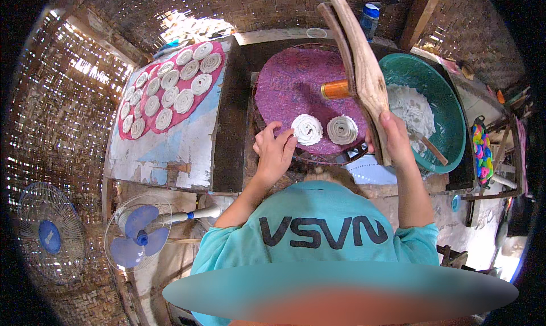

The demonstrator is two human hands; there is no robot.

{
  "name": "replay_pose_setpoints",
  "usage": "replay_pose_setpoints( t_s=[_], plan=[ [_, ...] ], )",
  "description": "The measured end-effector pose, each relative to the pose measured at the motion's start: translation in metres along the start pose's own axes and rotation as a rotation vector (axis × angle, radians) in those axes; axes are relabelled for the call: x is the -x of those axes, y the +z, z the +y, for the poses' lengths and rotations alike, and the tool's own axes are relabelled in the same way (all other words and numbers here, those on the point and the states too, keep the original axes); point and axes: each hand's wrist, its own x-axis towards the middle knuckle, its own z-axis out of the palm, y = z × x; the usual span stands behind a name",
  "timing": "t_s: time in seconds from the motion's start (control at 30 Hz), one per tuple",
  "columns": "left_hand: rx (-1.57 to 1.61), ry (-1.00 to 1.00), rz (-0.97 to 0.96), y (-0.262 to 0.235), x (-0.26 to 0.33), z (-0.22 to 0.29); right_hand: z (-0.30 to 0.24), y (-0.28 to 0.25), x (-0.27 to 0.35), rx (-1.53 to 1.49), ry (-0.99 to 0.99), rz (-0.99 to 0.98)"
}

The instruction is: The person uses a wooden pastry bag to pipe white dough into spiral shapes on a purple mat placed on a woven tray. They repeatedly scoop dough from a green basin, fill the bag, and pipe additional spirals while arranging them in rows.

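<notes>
My right hand (pixel 395 135) is closed around the lower end of a wooden press (pixel 364 70), two long pieces of wood lying close together. An orange metal-looking cylinder (pixel 336 89) sticks out of its left side, above a round purple mat (pixel 290 70). On the mat's near part lie two white coiled spirals of dough or paste, a left spiral (pixel 307 130) and a right spiral (pixel 342 130). My left hand (pixel 274 148) rests at the mat's near left edge, fingers bent and apart, its fingertips beside or touching the left spiral.
A green basin (pixel 455 133) with white dough (pixel 409 110) and a wooden-handled tool (pixel 431 148) stands at the right. Many spirals cover pink mats (pixel 187 113) on a board (pixel 196 150) at left. A blue-lidded bottle (pixel 369 22) stands behind; a fan (pixel 139 235) is lower left.
</notes>
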Motion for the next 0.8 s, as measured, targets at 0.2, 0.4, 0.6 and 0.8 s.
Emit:
replay_pose_setpoints(
  t_s=[0.2,0.4,0.6,0.8],
  plan=[
    [-0.184,0.088,-0.031,-0.009,0.001,0.007,-0.001,-0.013,0.008,-0.048,-0.011,0.062],
    [0.047,0.419,0.23,-0.041,-0.067,0.029,-0.013,0.0,0.02,0.018,-0.043,0.044],
    [0.055,0.538,0.276,-0.042,-0.126,0.101,-0.039,0.03,0.014,0.599,-0.294,-0.024],
    [-0.056,0.896,0.082,-0.044,-0.125,0.158,-0.134,0.026,0.017,1.125,-1.06,0.578]
  ],
)
